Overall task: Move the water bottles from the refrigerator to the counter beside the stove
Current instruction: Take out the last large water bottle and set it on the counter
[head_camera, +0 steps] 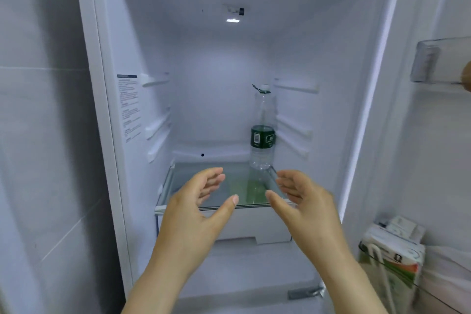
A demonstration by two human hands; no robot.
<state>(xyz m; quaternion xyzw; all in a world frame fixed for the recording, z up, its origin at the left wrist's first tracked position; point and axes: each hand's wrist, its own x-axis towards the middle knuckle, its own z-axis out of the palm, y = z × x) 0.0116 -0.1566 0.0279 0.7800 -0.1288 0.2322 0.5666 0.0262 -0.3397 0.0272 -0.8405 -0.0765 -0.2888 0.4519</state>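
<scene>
Head view: both hands, open and empty, are held before a clear plastic water bottle with a green label point(262, 130).
Standing upright at the back right corner of the glass refrigerator shelf point(204, 181), it could be toppled if clipped by the left hand point(197, 201) or right hand point(303, 199).

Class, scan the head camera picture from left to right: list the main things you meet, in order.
Printed label on the fridge's inner wall → left hand → water bottle → right hand → cartons in the lower door rack → clear upper door bin.
</scene>
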